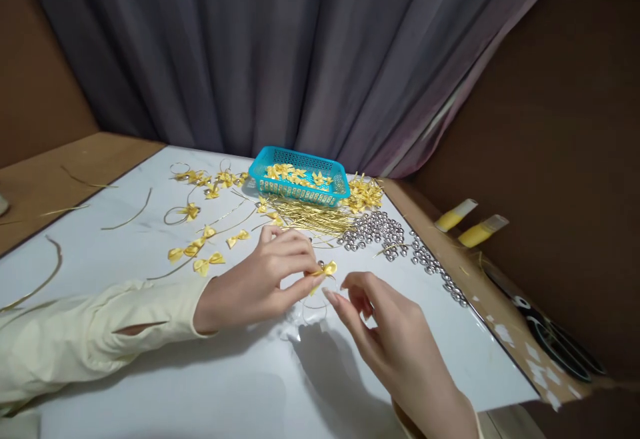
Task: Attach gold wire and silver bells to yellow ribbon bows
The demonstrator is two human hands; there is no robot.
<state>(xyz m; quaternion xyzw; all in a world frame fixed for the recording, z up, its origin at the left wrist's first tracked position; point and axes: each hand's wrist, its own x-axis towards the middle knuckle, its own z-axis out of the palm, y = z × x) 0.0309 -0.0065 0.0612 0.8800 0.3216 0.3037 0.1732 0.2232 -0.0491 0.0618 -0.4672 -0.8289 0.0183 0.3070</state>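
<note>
Left hand [260,282] has a small yellow bow [325,269] pinched between thumb and fingertips, held just above the white worktop [150,372], a bit right of centre. So that grip is narrow and closed on the bow. Right hand [385,332] is just beside it, fingers loosely curled and apart, holding nothing I can make out. There may be a thin clear loop or wire under the bow, but it's too faint to be sure.

Around it: more loose bows [200,252] scattered to the left, a blue basket [299,176] with bows at the back, a pile of gold wires [310,216] in front of it, and a spread of silver beads [380,229] to the right, running towards the worktop's edge.

What could go wrong, as I see it:
- The bow is tiny and held only by the tips, so a small slip could drop it among the other bows.
- The beads sit near the right wrist's path; a sweep of that hand could roll them off the edge.
- The left sleeve [85,332] lies flat on the worktop close to loose bows and wires, and could drag them along.
</note>
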